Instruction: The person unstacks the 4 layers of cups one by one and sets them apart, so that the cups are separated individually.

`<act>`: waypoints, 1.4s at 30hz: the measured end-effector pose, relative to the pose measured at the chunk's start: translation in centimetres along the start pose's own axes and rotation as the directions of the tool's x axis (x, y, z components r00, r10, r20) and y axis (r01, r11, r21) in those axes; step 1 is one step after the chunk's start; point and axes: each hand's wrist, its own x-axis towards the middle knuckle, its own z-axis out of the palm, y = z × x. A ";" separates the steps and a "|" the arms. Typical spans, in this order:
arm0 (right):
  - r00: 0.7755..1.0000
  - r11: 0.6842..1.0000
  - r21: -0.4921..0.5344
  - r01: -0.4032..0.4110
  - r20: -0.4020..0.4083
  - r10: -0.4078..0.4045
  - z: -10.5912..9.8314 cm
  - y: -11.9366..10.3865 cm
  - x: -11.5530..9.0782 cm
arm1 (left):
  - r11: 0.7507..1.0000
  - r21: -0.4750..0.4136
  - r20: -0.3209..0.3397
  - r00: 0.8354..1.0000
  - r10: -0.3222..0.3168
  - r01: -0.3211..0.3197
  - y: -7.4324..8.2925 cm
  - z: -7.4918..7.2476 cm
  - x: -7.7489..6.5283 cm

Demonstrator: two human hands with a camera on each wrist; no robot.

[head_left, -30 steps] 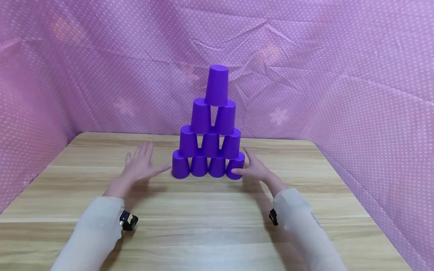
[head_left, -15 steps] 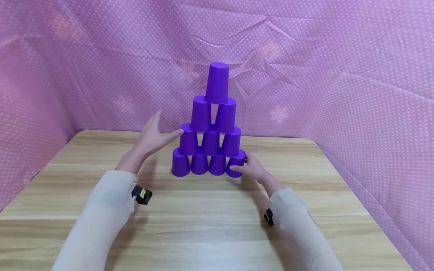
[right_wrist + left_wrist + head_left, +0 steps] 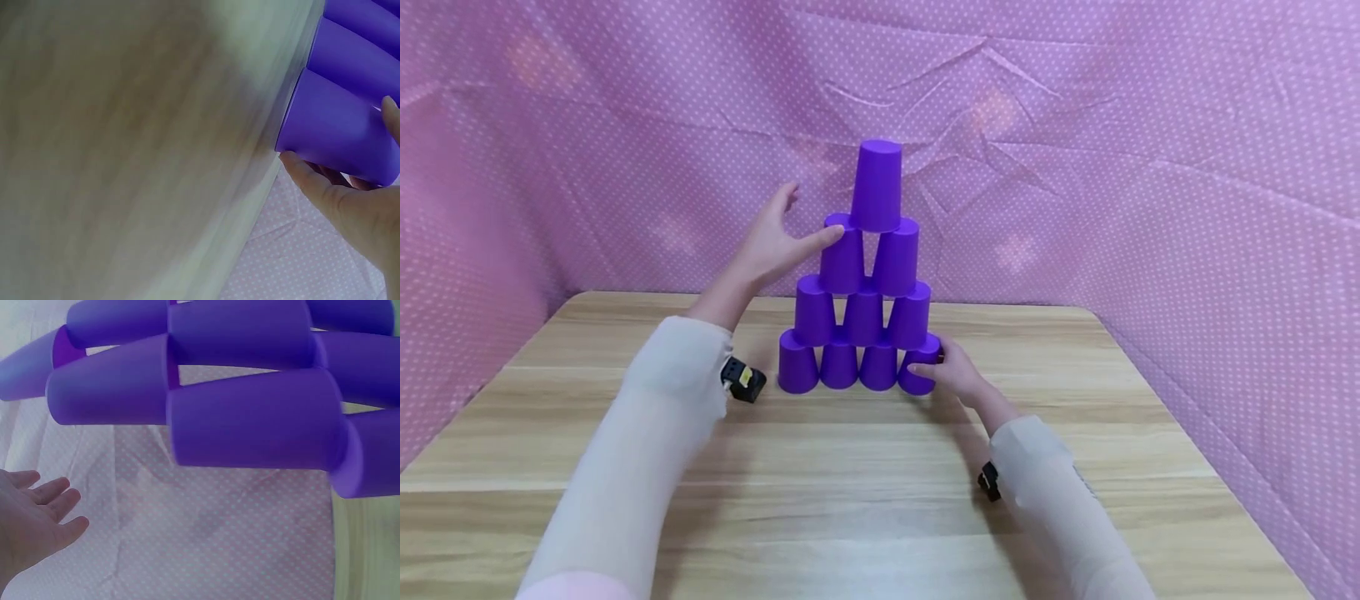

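Note:
Upside-down purple cups stand as a four-level pyramid, with a single top cup (image 3: 877, 187) at its peak. My left hand (image 3: 775, 246) is raised beside the left cup of the level below the peak (image 3: 841, 265), its thumb overlapping that cup in the head view. The left wrist view shows the left hand (image 3: 31, 522) with fingers spread, apart from the cups. My right hand (image 3: 958, 372) holds the rightmost bottom cup (image 3: 917, 375), thumb in front. In the right wrist view its fingers (image 3: 312, 181) lie along that cup's (image 3: 340, 128) side.
The pyramid stands on a wood-grain table (image 3: 850, 483). A pink dotted cloth (image 3: 1112, 167) hangs behind and at both sides. Small black cameras (image 3: 743, 380) are strapped at both wrists. The other bottom cups stand close in a row beside the held one.
My left hand has risen from beside the bottom row to near the second level from the top, moving rightward. The right hand has closed in around the rightmost bottom cup. The pyramid still stands.

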 end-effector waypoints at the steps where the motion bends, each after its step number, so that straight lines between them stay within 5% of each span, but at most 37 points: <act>1: 1.000 1.000 0.003 0.000 0.002 0.000 0.0 0.1 0.0 | 1.000 0.004 0.000 1.000 0.001 -0.001 0.3 0.0 0.2; 13: 0.999 0.998 0.049 -0.031 -0.006 0.032 -0.2 0.7 0.3 | 1.000 -0.018 0.006 1.000 0.016 -0.016 2.5 0.7 2.0; 33: 0.995 0.979 0.174 -0.103 0.021 0.100 -0.4 1.3 0.8 | 0.950 -0.308 -0.035 0.998 0.044 -0.052 5.0 2.3 4.0; 42: 0.996 0.982 0.169 -0.087 0.012 0.086 -0.4 1.4 0.6 | 0.950 -0.297 -0.074 0.994 0.079 -0.098 5.3 3.4 4.6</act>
